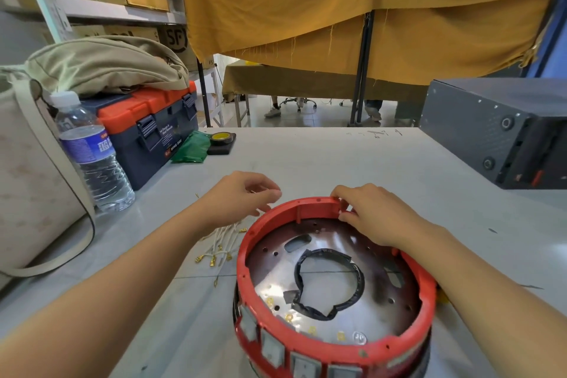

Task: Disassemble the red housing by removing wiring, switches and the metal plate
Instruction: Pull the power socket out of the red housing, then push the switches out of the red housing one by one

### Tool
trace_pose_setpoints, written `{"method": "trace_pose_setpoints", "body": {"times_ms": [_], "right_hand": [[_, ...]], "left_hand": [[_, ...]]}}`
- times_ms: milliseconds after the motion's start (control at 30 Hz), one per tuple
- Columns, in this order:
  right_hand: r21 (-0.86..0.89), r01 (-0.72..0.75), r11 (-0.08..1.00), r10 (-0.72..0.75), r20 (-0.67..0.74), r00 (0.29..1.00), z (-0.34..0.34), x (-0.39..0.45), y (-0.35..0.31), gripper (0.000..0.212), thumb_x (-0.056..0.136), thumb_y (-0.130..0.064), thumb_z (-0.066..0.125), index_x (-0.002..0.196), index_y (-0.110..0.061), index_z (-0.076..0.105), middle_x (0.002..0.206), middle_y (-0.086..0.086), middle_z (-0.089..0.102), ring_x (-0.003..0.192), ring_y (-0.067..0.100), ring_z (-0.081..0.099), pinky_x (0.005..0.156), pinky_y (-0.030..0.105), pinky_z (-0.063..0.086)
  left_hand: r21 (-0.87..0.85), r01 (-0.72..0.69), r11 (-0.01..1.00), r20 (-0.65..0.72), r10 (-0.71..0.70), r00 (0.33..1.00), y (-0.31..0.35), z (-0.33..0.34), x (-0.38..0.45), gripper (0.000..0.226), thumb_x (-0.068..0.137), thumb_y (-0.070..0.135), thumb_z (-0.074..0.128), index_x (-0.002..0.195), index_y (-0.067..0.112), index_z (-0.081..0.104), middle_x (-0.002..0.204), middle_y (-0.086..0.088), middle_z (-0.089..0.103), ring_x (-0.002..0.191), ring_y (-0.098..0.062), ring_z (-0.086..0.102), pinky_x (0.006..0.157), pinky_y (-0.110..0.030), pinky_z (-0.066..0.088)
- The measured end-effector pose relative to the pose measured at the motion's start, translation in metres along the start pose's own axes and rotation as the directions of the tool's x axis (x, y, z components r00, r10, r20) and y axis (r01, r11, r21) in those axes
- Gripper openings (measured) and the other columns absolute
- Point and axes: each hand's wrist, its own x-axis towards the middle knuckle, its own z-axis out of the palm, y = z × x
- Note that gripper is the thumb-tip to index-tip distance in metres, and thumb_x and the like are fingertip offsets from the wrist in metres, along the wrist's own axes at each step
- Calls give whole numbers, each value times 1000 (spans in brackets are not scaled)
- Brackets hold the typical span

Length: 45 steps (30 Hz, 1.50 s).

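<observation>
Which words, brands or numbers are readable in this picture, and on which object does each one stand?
"SF": black logo on the cardboard box on the shelf.
"WING BOX": front of the blue and orange toolbox; the smaller white lines above it are too blurred to read.
Water bottle label: blurred, unreadable.
Gold marks on the metal plate in the red housing: unreadable.
Pen marks on the table: too small.

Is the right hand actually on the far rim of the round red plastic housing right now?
Touching. The head view shows the right hand with its fingertips curled over and pinching the far rim of the round red plastic housing, no gap between them.
</observation>
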Motion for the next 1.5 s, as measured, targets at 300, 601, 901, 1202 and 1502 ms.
{"method": "trace_pose_setpoints", "body": {"times_ms": [300, 601, 901, 1202, 1502], "right_hand": [[-136, -145, 980, 139, -53, 989, -4, -14, -2, 27, 95, -13, 48, 120, -18, 44, 104, 11, 59, 86, 32, 56, 63, 34, 40], [-212, -311, 926, 306, -60, 950, -29, -39, -14, 38, 87, -7, 48, 123, -17, 38, 92, 7, 48, 79, 28, 43, 59, 33, 31], [-157, -352, 923, 365, 61, 929, -51, -60, -6, 33, 92, -29, 50, 123, -22, 43, 96, 5, 50, 80, 24, 49, 55, 28, 32], [-20, -336, 942, 331, 237, 913, -49, -66, -3, 28, 94, -45, 51, 94, -17, 54, 77, 3, 62, 46, 17, 63, 46, 26, 49], [193, -98, 976, 81, 95, 992, -35, -53, -5, 44, 92, -40, 58, 131, -23, 48, 129, 1, 57, 112, 18, 55, 95, 31, 44]], "left_hand": [[248, 111, 962, 0, -115, 993, 14, 0, -45, 40, 77, 51, 69, 108, 34, 52, 98, 16, 58, 83, -5, 60, 76, -28, 51], [388, 229, 893, 45, -266, 963, 22, 2, -61, 42, 74, 49, 71, 95, 19, 51, 83, -2, 68, 67, -18, 69, 64, -33, 58], [263, 111, 958, 76, -135, 988, 22, -5, -50, 32, 76, 26, 77, 106, 23, 64, 79, -1, 70, 64, -13, 68, 51, -16, 53], [141, 69, 988, 121, -86, 989, 15, -10, -29, 15, 77, 22, 76, 92, 23, 72, 85, 3, 73, 73, -8, 66, 62, -13, 49], [39, -40, 998, 268, 28, 963, 31, 14, -13, 25, 83, 15, 70, 108, 18, 70, 97, 2, 74, 91, -13, 68, 83, -21, 53]]}}
